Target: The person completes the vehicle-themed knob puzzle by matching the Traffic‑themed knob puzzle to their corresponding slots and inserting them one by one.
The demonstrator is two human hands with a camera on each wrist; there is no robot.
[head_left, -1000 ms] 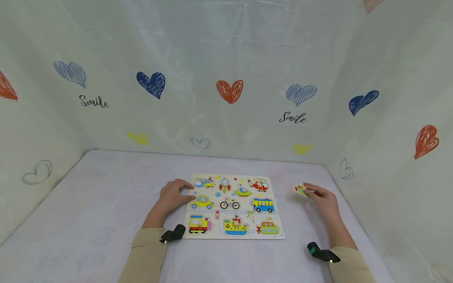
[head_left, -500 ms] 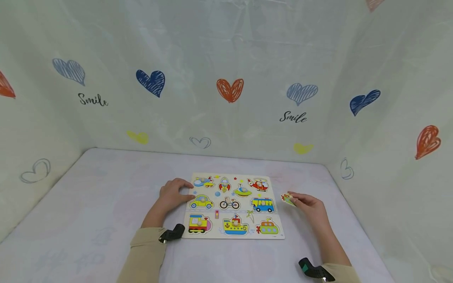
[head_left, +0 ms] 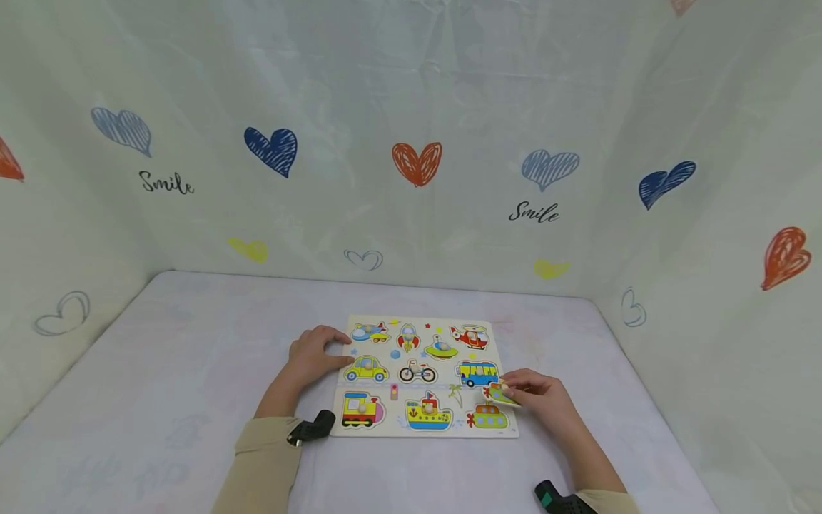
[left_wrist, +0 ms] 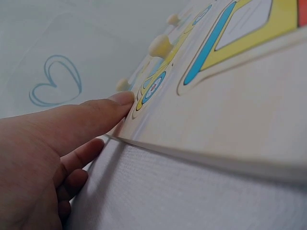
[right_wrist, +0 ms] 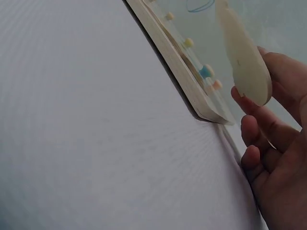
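A wooden knob puzzle board (head_left: 443, 428) with vehicle pictures lies flat on the table. My left hand (head_left: 312, 357) rests at its left edge; in the left wrist view the thumb (left_wrist: 115, 103) touches the top beside the yellow car piece (left_wrist: 156, 86). Between thumb and fingers my right hand (head_left: 546, 400) pinches a green submarine puzzle piece (head_left: 499, 394) with a red propeller. That piece is tilted over the board's lower right, just above the submarine picture (head_left: 488, 417). The right wrist view shows the pale bare underside of the piece (right_wrist: 249, 67), apart from the board.
Knobbed pieces sit across the board, among them a blue bus (head_left: 478, 373), a ship (head_left: 428, 412) and a train (head_left: 362, 410). A white cloth covers the table (head_left: 160, 400). Behind it hangs a pale curtain (head_left: 334, 214) printed with hearts.
My right hand has carried the submarine piece leftward and nearer to me, from the table's right side to over the board's lower right corner. The left hand has stayed put.
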